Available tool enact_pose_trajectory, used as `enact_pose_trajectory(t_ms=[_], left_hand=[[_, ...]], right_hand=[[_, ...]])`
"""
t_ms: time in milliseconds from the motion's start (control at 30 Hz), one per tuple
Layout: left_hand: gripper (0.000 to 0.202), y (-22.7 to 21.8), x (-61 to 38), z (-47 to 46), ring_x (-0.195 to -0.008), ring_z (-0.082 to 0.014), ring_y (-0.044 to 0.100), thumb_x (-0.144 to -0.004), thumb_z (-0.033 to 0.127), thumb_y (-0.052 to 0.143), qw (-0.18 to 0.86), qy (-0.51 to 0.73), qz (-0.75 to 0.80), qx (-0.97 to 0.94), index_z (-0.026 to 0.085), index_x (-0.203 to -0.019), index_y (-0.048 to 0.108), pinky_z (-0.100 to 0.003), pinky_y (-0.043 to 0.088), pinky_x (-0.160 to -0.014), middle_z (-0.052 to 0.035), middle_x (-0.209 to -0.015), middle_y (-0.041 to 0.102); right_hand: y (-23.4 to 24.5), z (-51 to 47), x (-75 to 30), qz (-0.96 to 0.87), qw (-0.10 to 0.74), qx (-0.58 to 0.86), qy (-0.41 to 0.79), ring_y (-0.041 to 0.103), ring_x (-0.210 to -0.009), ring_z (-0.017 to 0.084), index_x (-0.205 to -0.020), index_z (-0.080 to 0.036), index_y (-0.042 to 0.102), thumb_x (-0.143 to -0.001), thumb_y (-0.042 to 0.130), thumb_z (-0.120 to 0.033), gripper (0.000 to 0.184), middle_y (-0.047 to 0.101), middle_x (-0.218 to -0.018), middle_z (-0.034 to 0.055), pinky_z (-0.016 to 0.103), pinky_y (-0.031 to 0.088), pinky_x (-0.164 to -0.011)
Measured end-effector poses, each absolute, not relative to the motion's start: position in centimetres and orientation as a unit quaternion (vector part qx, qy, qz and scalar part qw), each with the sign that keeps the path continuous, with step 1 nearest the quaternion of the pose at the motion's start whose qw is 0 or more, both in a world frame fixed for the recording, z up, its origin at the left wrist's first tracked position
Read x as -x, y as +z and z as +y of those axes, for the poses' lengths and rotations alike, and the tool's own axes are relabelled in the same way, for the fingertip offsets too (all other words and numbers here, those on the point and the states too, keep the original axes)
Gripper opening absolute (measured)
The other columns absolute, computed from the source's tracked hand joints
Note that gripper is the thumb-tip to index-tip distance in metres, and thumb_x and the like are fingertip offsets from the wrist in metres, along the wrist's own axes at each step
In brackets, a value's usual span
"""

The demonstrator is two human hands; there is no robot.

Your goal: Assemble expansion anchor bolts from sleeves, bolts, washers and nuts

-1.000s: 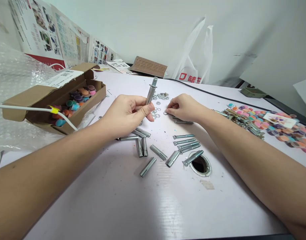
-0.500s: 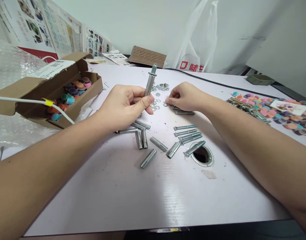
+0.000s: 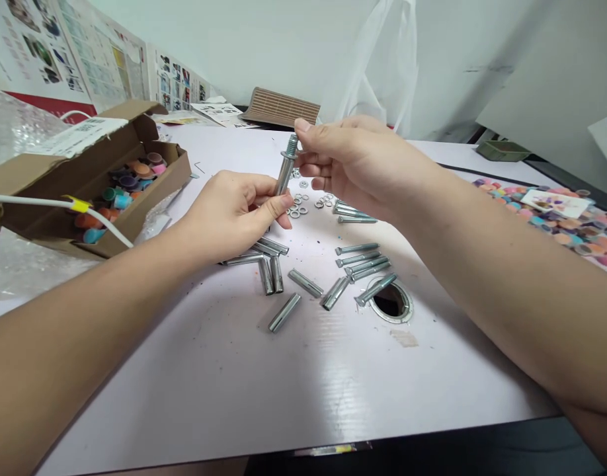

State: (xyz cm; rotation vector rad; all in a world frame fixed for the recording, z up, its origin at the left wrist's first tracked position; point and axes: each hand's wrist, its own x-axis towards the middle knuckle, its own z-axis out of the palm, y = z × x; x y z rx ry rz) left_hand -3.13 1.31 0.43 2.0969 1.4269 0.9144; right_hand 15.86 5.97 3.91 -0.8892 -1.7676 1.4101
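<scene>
My left hand (image 3: 227,211) is closed around an expansion anchor bolt (image 3: 285,173), a metal sleeve with a flat washer near its top and a threaded end pointing up. Close beside that threaded end are the bent fingers of my right hand (image 3: 358,158); anything small between the fingertips is hidden. Below the hands lie loose washers (image 3: 294,213), a second cluster of small rings (image 3: 324,201) and a nut (image 3: 303,184). Several slotted metal sleeves (image 3: 284,313) are scattered nearer to me. To their right rest several bolts (image 3: 365,266).
A cardboard box (image 3: 177,168) with coloured caps stands left, a white cable (image 3: 30,199) crossing before it. Right of the bolts is a round table hole (image 3: 391,301). More coloured caps (image 3: 576,228) lie far right. A plastic bag (image 3: 380,73) is at the back.
My right hand has risen from the small rings on the table and moved left to the anchor bolt's threaded end. My left hand still holds the bolt. The view has shifted slightly.
</scene>
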Motion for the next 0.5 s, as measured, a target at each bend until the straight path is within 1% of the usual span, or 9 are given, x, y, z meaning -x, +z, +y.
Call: enact_pose_trajectory(t_ms=[100, 167, 333, 500], left_hand=[[0.029, 0.49, 3.22, 1.30, -0.038, -0.0056, 0.034, -0.088, 0.036, 0.058, 0.208, 0.324, 0.522, -0.761, 0.016, -0.075, 0.074, -0.023, 0.025, -0.040, 0.0021, -0.048, 0.051], [0.029, 0.50, 3.25, 1.31, -0.039, -0.0057, 0.035, -0.088, 0.036, 0.058, 0.200, 0.319, 0.521, -0.766, 0.016, -0.074, 0.073, -0.023, 0.027, -0.041, 0.0022, -0.047, 0.051], [0.028, 0.37, 3.24, 1.44, -0.040, -0.0059, 0.037, -0.089, 0.034, 0.057, 0.181, 0.306, 0.513, -0.781, 0.016, -0.073, 0.073, -0.024, 0.029, -0.044, 0.0018, -0.050, 0.056], [0.027, 0.38, 3.16, 1.39, -0.044, -0.0063, 0.041, -0.089, 0.033, 0.056, 0.174, 0.325, 0.504, -0.781, 0.017, -0.075, 0.072, -0.023, 0.033, -0.048, 0.0022, -0.053, 0.058]], right_hand=[[3.96, 6.13, -16.07, -0.663, 0.369, 0.299, 0.579, 0.053, -0.082, 0.016, -0.070, -0.021, 0.058, -0.079, 0.076, -0.050, 0.035, 0.056, -0.085, 0.0052, 0.029, 0.045, -0.074], [4.14, 6.17, -16.21, -0.664, 0.370, 0.289, 0.581, 0.051, -0.079, 0.016, -0.067, -0.020, 0.055, -0.080, 0.075, -0.049, 0.037, 0.054, -0.082, 0.0043, 0.030, 0.044, -0.072], [4.28, 5.87, -16.23, -0.703, 0.339, 0.295, 0.552, 0.046, -0.073, 0.015, -0.056, -0.019, 0.041, -0.083, 0.070, -0.052, 0.052, 0.046, -0.072, 0.0022, 0.031, 0.042, -0.075], [4.09, 5.81, -16.10, -0.700, 0.348, 0.280, 0.557, 0.042, -0.072, 0.014, -0.058, -0.019, 0.040, -0.084, 0.071, -0.049, 0.050, 0.040, -0.070, 0.0006, 0.029, 0.041, -0.073]])
